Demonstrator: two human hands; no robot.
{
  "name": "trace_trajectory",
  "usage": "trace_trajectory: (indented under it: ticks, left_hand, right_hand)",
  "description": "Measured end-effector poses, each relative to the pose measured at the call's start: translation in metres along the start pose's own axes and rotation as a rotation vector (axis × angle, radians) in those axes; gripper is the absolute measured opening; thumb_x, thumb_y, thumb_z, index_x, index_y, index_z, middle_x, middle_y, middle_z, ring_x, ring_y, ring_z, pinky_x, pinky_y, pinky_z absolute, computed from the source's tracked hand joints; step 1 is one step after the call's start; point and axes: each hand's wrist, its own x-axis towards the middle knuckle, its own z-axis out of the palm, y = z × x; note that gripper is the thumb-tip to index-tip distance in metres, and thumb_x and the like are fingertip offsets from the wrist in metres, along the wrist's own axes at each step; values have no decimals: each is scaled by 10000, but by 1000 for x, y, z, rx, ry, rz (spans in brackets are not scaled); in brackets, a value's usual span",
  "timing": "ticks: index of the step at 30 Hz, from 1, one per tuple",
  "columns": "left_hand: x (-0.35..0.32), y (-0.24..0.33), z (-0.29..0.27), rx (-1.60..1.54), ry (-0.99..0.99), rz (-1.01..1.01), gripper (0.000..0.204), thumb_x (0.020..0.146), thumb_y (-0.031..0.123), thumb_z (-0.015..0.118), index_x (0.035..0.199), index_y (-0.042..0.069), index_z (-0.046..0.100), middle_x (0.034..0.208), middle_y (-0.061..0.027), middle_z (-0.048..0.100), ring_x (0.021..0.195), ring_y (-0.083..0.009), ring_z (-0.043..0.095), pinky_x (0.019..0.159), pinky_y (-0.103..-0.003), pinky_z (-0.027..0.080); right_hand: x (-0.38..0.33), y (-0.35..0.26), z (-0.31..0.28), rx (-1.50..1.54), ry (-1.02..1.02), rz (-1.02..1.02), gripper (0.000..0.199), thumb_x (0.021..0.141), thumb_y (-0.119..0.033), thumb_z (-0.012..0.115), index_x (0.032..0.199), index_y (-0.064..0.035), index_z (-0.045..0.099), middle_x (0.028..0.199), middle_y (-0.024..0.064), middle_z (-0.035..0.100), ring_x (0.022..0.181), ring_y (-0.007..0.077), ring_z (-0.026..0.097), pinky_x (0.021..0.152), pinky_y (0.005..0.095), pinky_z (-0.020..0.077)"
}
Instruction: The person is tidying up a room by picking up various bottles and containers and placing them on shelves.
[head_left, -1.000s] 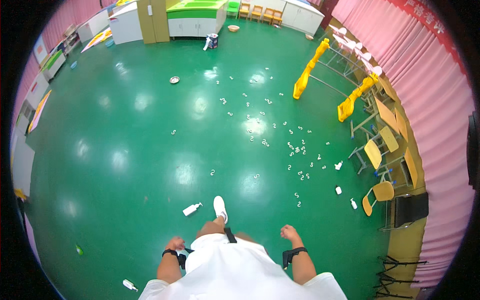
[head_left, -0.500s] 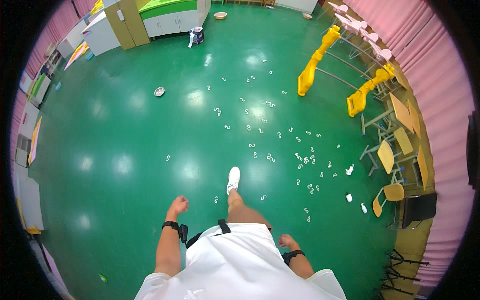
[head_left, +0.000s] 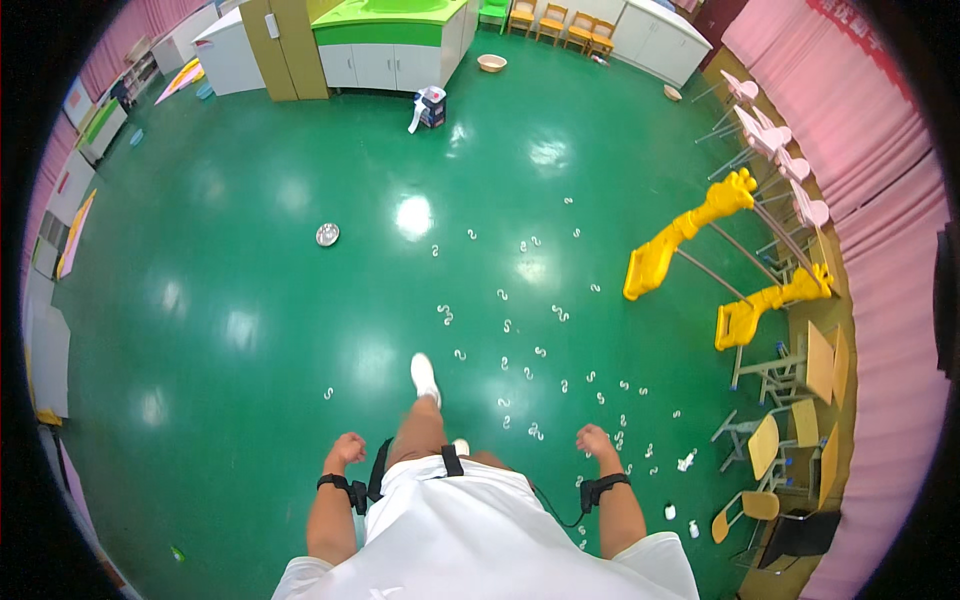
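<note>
My left hand [head_left: 348, 449] hangs in front of my left hip with its fingers loosely curled, and nothing shows in it. On the other side my right hand [head_left: 593, 440] is held forward, fingers curled in too, over the green floor and touching nothing. Many small white S-shaped pieces, such as this S-shaped piece [head_left: 503, 403], lie scattered over the floor ahead and to the right. One lone S-shaped piece [head_left: 328, 394] lies apart at the left. Farther off sits a round silver metal bowl [head_left: 327, 235]. One white shoe [head_left: 425, 378] is planted ahead of me.
A yellow frame [head_left: 680, 235] with metal bars stands at the right, beside wooden desks and chairs [head_left: 765, 445]. White bottles [head_left: 670, 511] stand near them. A dark box [head_left: 431, 108], a tan basin [head_left: 491, 63] and a green-topped cabinet [head_left: 375, 65] are at the back.
I have stepped forward; the bowl, S-shaped pieces and yellow frame are nearer. My right hand has swung forward and up, while my left hand has drawn back a little.
</note>
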Motion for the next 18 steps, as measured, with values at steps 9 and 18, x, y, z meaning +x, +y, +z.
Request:
trace_trajectory:
  ticks: [9, 18]
  left_hand:
    - [163, 213, -57, 31, -151, -128, 171, 810, 119, 531, 916, -8, 572, 743, -146, 641, 600, -218, 627, 533, -327, 518]
    - [353, 558, -122, 344, -160, 165, 175, 794, 104, 512, 885, -34, 567, 733, -147, 641, 588, -199, 628, 516, -324, 510]
  right_hand:
    - [149, -162, -47, -106, 28, -283, 186, 779, -132, 512, 896, -11, 591, 759, 94, 626, 678, 194, 606, 605, 332, 492]
    - [249, -230, -35, -416, -284, -251, 221, 797, -205, 499, 891, -41, 613, 781, 86, 647, 681, 199, 627, 567, 372, 496]
